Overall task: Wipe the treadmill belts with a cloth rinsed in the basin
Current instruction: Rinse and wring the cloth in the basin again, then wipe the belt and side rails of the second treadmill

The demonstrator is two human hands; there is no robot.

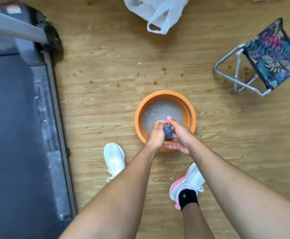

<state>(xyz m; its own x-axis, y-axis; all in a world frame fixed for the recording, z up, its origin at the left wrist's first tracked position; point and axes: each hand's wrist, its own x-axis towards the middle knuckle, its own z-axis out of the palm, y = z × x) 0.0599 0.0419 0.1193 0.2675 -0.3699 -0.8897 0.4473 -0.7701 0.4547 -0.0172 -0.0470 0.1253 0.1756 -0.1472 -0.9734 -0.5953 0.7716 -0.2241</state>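
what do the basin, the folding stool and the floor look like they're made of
Basin: probably plastic, smooth uniform orange with a moulded stepped wall. Folding stool: shiny bent metal tubing, likely chromed, with a leaf-printed fabric seat. Floor: wood-grain planks with a faint sheen; laminate or real wood, cannot tell.

Orange basin (191, 116), blue-grey cloth (168, 132), floral-print stool (272, 56), white plastic bag (158, 12), dark-grey treadmill belt (11, 135)

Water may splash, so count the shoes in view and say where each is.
2. A white shoe stands left of the orange basin, a little nearer the person. A white-and-pink shoe stands nearer still, below the basin's right side. No other seems hidden.
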